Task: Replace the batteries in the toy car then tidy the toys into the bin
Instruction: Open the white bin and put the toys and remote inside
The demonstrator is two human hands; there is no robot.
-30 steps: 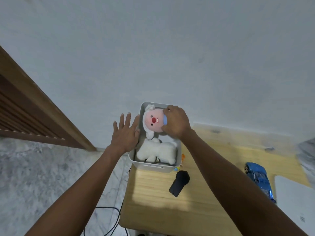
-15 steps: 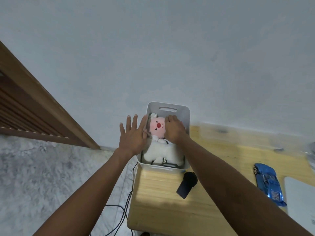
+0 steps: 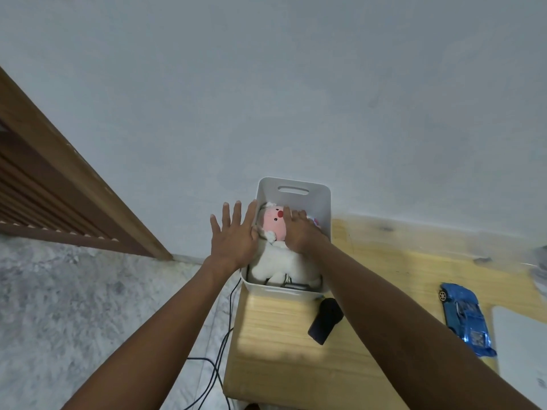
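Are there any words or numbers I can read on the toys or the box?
None can be read.
White bin: no writing shows.
Plush toy: only a face.
Blue toy car: marks too blurred to read.
Black device: plain.

Fluffy plush toy (image 3: 276,261), matt plastic bin (image 3: 322,202)

one bin (image 3: 322,196), one plush toy (image 3: 278,261), one blue toy car (image 3: 464,318).

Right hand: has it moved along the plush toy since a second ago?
Yes. The right hand slid from the plush toy's head towards its neck, deeper into the bin.
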